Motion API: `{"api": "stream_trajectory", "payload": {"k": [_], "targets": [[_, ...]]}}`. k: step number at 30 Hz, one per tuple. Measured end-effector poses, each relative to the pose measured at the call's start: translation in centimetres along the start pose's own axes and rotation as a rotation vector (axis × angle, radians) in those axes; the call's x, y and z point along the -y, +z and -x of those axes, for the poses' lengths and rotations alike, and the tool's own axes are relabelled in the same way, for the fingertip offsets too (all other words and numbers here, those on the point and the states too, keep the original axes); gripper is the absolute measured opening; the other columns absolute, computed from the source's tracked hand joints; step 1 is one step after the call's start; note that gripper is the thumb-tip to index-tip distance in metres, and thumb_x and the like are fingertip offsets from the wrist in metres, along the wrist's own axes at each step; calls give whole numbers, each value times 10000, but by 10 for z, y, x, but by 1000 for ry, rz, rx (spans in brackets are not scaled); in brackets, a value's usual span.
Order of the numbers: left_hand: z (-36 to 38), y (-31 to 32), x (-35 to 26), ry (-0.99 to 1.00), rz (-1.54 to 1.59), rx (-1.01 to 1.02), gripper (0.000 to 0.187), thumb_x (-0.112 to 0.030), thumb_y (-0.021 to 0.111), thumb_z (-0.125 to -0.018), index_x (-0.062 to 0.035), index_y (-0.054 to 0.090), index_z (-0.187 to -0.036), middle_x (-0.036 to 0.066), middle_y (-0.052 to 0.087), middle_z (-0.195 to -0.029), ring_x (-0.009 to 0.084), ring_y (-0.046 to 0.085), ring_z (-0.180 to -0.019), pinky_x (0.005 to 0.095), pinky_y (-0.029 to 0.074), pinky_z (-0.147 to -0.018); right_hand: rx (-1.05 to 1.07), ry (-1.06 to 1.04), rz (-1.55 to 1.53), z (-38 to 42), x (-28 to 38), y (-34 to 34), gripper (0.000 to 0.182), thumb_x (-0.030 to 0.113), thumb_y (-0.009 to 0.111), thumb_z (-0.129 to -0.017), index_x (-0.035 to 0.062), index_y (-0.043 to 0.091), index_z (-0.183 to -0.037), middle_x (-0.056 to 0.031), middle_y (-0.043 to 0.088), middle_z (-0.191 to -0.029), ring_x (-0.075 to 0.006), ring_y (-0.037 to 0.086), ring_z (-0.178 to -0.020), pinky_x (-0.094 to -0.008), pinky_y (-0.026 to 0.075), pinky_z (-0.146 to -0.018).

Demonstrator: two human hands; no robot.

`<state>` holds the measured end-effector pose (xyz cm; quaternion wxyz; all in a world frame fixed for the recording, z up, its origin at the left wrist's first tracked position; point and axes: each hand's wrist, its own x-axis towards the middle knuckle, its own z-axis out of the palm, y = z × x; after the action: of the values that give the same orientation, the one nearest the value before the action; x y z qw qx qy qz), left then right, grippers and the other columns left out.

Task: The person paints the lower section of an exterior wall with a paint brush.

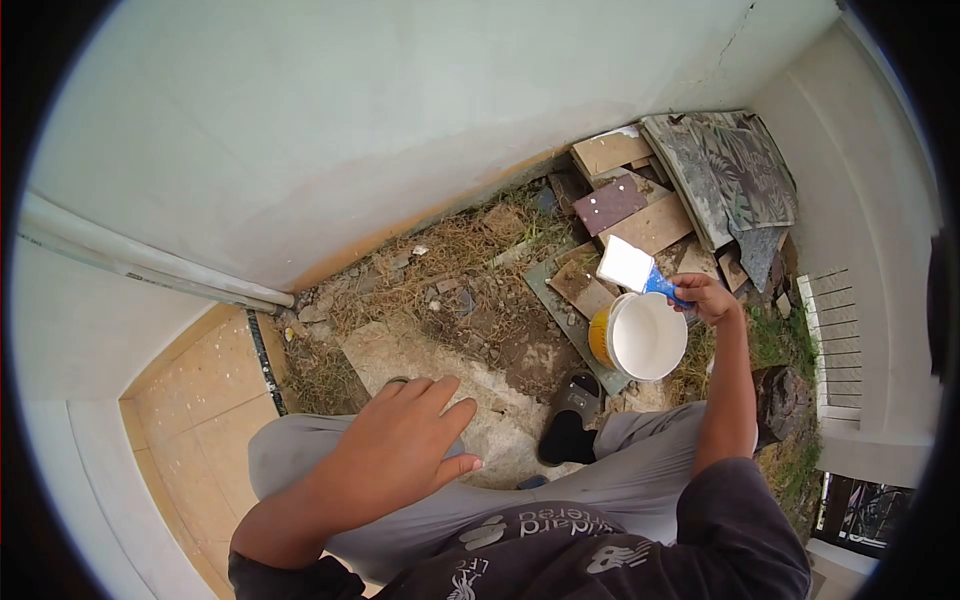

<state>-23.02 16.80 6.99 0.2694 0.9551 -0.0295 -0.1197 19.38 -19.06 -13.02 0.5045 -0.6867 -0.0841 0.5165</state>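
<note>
My right hand (705, 298) is closed around the blue handle of a paintbrush (626, 265), whose wide bristle end is coated white and points to the left. Just below it is a white paint bucket (651, 337) with a yellow label on its side; the brush handle overlaps its far rim in this view. White covers the inside of the bucket. My left hand (405, 430) hangs over my left knee, palm down, fingers stretched out and holding nothing.
A pale green wall (330, 130) rises ahead, its lower part stained. Boards and tiles (650, 222) lie piled at the back right beside a patterned sheet (730, 180). Dry grass and rubble cover the ground (440, 300). Speckled floor tiles (205, 420) lie at left; my sandalled foot (572, 420) is near the bucket.
</note>
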Motion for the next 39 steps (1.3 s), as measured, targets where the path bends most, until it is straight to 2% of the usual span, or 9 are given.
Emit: {"api": "stream_trajectory", "payload": {"k": [3, 7, 13, 17, 22, 26, 30, 34, 39], "targets": [[-2, -6, -1, -1, 24, 59, 481, -382, 680, -865, -11, 596, -1158, 172, 563, -1177, 327, 553, -1101, 426, 438, -926, 135, -164, -119, -61, 42, 68, 228, 75, 613, -939, 36, 609, -1164, -18, 656, -898, -106, 618, -756, -251, 537, -703], [0, -6, 11, -85, 10, 77, 526, -423, 667, -869, -17, 603, -1198, 195, 558, -1257, 344, 553, -1134, 431, 436, -938, -26, -303, -174, -149, 56, 136, 236, 121, 585, -970, 92, 557, -1203, -25, 636, -907, -94, 580, -755, -254, 478, -683], [5, -10, 20, -132, -1, 111, 550, -446, 658, -877, -15, 603, -1215, 216, 539, -1301, 365, 564, -1133, 447, 468, -932, -694, -638, 81, -272, -8, 181, 156, 29, 521, -970, 60, 554, -1119, -18, 619, -857, -91, 551, -724, -244, 429, -618], [11, -7, 24, -130, -28, 17, 405, -312, 714, -847, -49, 602, -1133, 151, 602, -1221, 321, 586, -1076, 429, 472, -898, -926, -536, 230, -298, -44, 213, 180, 13, 517, -957, 54, 555, -1127, -68, 631, -859, -173, 580, -743, -341, 463, -693], [5, -8, 31, -244, 91, 169, 536, -327, 729, -815, -2, 572, -1211, 225, 522, -1321, 399, 513, -1185, 486, 421, -982, -784, -468, 378, -327, -54, 292, 179, 33, 508, -962, 50, 545, -1136, -172, 569, -823, -308, 565, -695, -422, 445, -669], [-3, -8, 39, -270, 88, 212, 551, -333, 722, -831, 11, 562, -1230, 247, 512, -1339, 411, 502, -1212, 485, 416, -1005, -615, -723, 479, -324, -83, 376, 149, 20, 516, -948, 24, 536, -1095, -184, 550, -860, -359, 562, -739, -445, 436, -662], [-10, -10, 48, -323, 87, 261, 555, -330, 722, -840, 15, 558, -1243, 257, 497, -1362, 423, 490, -1227, 487, 409, -1020, -711, -555, 343, -325, -87, 378, 181, 2, 536, -903, 53, 549, -1077, -191, 591, -919, -431, 588, -875, -505, 448, -733], [-10, -3, 53, -348, 83, 290, 556, -314, 727, -842, 19, 551, -1251, 259, 488, -1373, 431, 487, -1226, 492, 405, -1026, -913, -365, 334, -356, -63, 281, 179, 29, 533, -912, 59, 552, -1087, -188, 615, -929, -426, 601, -880, -509, 456, -737], [-17, -1, 59, -362, 66, 324, 567, -301, 728, -842, 21, 537, -1268, 258, 476, -1388, 432, 487, -1225, 491, 405, -1026, -1199, -333, 302, -384, -26, 177, 156, 85, 542, -924, 79, 553, -1080, -208, 651, -929, -437, 625, -886, -516, 459, -733]]}}
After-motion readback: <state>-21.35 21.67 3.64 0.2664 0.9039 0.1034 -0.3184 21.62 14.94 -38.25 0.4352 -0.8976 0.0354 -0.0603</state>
